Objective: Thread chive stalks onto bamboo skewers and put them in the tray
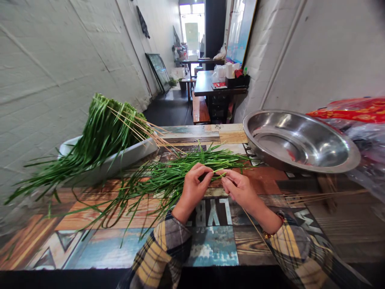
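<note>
A loose pile of green garlic chives (168, 170) lies across the table in front of me. My left hand (197, 182) pinches thumb to forefinger on the end of a chive stalk. Close beside it, my right hand (236, 184) is closed, its forefinger reaching to the same stalk. A thin wooden skewer (254, 226) runs out from under my right palm toward the sleeve; its tip is hidden among the fingers. At the left, threaded chives (111, 124) hang in a thick row, their skewers (141, 128) sticking out to the right.
Under the threaded chives stands a white tray (132, 158). A wide steel basin (300, 140) sits at the right, with plastic packaging (367, 132) beyond it. Several loose skewers (325, 196) lie below the basin. The patchwork-print table (210, 245) ends close to me; another table (207, 82) stands farther back.
</note>
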The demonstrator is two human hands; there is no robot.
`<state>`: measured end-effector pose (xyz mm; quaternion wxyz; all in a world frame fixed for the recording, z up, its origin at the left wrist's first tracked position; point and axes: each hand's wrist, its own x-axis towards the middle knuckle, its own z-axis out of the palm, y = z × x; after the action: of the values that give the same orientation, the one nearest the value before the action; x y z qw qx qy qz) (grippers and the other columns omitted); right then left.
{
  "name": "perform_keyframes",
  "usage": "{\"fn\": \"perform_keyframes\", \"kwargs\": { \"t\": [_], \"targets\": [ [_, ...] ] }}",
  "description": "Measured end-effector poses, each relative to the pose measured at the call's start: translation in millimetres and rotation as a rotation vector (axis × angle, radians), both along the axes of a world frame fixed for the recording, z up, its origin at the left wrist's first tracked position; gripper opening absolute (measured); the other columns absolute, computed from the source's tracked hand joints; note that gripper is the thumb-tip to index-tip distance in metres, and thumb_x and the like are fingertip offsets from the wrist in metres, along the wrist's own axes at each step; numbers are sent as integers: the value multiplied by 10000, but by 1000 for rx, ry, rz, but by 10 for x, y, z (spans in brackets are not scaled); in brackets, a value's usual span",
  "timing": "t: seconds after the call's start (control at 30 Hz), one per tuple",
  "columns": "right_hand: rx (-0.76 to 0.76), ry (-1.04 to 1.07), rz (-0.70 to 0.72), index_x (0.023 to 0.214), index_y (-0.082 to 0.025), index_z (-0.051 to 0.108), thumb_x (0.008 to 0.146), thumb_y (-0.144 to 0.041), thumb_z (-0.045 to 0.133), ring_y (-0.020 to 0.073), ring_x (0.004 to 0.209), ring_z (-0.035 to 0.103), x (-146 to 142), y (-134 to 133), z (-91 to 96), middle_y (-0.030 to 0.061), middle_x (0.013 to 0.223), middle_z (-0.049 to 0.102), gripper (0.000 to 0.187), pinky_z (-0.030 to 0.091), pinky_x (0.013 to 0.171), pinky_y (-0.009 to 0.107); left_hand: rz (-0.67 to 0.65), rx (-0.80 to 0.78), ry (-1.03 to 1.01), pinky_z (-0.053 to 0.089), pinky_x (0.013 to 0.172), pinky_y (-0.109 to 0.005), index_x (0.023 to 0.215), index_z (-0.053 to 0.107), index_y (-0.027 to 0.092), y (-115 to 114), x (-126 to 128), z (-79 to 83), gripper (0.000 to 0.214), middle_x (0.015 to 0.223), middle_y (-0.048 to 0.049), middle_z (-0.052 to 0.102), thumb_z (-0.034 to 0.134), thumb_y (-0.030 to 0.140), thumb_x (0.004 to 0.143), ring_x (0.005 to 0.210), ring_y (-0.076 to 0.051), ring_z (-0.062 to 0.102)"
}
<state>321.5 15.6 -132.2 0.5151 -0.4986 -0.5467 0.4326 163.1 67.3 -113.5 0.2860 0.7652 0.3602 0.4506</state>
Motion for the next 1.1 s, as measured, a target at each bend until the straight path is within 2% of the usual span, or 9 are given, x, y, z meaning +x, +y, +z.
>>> {"fn": "perform_keyframes", "kwargs": {
  "t": [0.33, 0.87, 1.1],
  "targets": [
    [-8, -15, 34, 1088, -146, 682, 878, -334, 505, 89, 441, 397, -30, -37, -6, -54, 506, 449, 333, 313, 447, 218, 13, -3, -28, 403, 638, -240, 759, 664, 169, -8, 4, 11, 131, 720, -9, 591, 572, 199, 848, 695, -125, 534],
    [-74, 69, 10, 1058, -141, 680, 835, -378, 538, 68, 374, 322, -52, -47, 79, -74, 463, 415, 355, 222, 354, 199, -26, 45, -37, 430, 649, -234, 800, 680, 183, -19, 4, -6, 111, 742, -16, 608, 582, 177, 850, 708, -125, 547],
    [-69, 46, 21, 1011, -144, 651, 830, -372, 547, 60, 354, 335, -39, -44, 87, -73, 473, 460, 309, 240, 335, 193, -51, 45, -28, 422, 641, -232, 794, 676, 175, -21, 4, -5, 126, 724, -14, 589, 568, 172, 859, 700, -125, 542]
  ]
}}
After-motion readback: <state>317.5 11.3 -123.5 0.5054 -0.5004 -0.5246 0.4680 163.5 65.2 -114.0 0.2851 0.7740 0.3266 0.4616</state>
